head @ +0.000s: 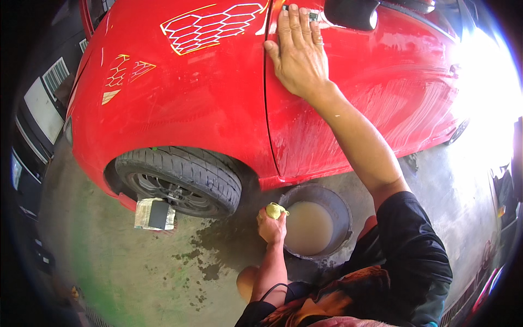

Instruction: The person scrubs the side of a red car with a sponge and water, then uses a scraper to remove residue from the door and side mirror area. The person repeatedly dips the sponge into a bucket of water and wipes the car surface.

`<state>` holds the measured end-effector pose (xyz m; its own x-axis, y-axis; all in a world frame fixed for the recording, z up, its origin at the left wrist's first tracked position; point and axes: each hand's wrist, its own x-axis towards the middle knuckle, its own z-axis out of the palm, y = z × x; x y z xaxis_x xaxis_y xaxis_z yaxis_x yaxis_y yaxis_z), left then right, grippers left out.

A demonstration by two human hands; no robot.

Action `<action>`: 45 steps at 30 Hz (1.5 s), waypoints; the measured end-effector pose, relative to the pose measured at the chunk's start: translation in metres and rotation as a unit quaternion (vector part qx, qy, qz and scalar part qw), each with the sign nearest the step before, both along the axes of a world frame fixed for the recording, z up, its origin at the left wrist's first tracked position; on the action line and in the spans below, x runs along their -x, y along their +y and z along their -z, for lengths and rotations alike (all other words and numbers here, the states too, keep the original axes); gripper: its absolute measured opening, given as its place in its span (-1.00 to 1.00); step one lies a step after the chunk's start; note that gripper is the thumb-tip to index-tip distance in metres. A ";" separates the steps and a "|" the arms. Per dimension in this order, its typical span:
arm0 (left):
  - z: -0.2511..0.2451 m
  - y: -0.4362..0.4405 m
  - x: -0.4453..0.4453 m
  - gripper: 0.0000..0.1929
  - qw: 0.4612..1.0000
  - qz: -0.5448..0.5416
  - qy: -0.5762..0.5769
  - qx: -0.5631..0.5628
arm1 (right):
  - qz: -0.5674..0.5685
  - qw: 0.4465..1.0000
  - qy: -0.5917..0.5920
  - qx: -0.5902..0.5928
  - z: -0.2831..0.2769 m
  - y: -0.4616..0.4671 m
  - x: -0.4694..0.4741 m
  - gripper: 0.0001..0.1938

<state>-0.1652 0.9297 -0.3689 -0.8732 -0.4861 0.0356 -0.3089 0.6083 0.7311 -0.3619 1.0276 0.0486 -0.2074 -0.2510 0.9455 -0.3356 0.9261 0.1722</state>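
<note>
Flat against the upper part of a red car door (327, 139), my right hand (303, 53) points its fingers toward the side mirror (352, 13). Edges of a small dark sheet (313, 16), which looks like sandpaper, show beside the fingers; most of it is covered. My left hand (271, 229) grips a wet-looking yellow cloth (274, 210) low down, beside the rim of a grey bucket (343, 204). Cloudy, pale brown water (308, 229) stands in the bucket. Whitish streaks run down the door below my right hand.
The red front fender (196, 98) carries bright hexagonal light reflections. Below it is the front wheel (179, 180), turned outward. A dark square sheet (158, 214) lies on folded newspaper (142, 214) near the wheel. Wet patches mark the concrete floor (143, 278). Strong light glares at the right.
</note>
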 end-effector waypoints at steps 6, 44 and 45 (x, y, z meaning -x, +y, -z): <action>0.002 0.001 0.004 -0.22 0.999 -0.002 -0.006 0.032 | -0.038 0.987 -0.137 -0.079 0.035 0.002 -0.017 -0.24; -0.010 0.002 0.003 -0.27 1.000 -0.011 -0.015 -0.009 | -0.082 0.996 0.023 0.031 -0.050 0.000 0.040 -0.35; -0.010 0.002 0.002 -0.26 1.000 -0.017 -0.013 -0.013 | -0.075 0.997 0.021 0.023 -0.052 0.000 0.040 -0.35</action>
<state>-0.1676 0.9314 -0.3593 -0.8567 -0.5158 -0.0007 -0.3484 0.5776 0.7383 -0.4022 1.0280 0.1002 -0.1309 -0.2316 0.9640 -0.4651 0.8730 0.1466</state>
